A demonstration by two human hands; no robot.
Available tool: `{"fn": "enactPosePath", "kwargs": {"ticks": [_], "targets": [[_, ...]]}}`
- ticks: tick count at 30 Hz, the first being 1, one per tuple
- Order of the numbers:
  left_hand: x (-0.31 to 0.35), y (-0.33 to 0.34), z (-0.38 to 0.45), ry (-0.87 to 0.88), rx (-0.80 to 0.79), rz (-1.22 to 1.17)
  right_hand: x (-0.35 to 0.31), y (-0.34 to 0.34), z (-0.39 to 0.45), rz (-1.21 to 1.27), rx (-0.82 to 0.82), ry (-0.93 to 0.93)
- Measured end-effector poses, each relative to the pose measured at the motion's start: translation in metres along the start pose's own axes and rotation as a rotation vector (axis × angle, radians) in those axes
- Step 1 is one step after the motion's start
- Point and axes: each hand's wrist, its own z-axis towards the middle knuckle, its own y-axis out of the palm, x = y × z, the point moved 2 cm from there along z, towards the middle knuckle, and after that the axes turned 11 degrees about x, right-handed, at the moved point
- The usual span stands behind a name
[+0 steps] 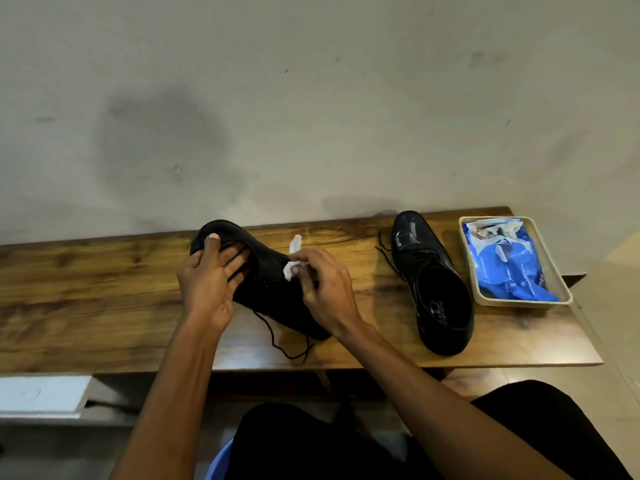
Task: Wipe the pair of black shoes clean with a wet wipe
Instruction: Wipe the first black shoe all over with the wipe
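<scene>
A black lace-up shoe (268,271) lies across the middle of the wooden table (104,299), its loose laces trailing toward the front edge. My left hand (207,282) grips its heel end, with the thumb over the rim and the fingers inside the opening. My right hand (325,289) pinches a crumpled white wet wipe (292,259) and presses it on the shoe's upper. The second black shoe (433,282) stands alone to the right, shiny, its toe pointing toward the wall.
A beige tray (561,292) at the table's right end holds a blue wet-wipe pack (509,268). A wall rises right behind the table. A white board (41,396) lies low on the left. My knees and a blue bin rim (218,459) are below the front edge.
</scene>
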Motion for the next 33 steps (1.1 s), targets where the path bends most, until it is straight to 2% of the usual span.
{"fn": "enactPosePath", "kwargs": {"ticks": [5, 10, 17, 25, 33], "targets": [[-0.01, -0.006, 0.005, -0.069, -0.008, -0.003, -0.002, 0.003, -0.001, -0.021, -0.083, -0.051], [-0.035, -0.002, 0.005, -0.238, -0.055, 0.06, 0.028, -0.021, -0.043, -0.133, -0.088, -0.084], [-0.049, 0.001, 0.006, -0.359, -0.096, 0.113, 0.026, -0.027, -0.028, -0.162, -0.258, 0.083], [-0.063, 0.002, 0.003, -0.482, -0.166, 0.16, 0.008, 0.014, -0.004, -0.189, -0.362, 0.194], [-0.063, -0.001, 0.01, -0.584, -0.12, -0.061, -0.014, -0.015, -0.046, -0.205, -0.371, -0.076]]}}
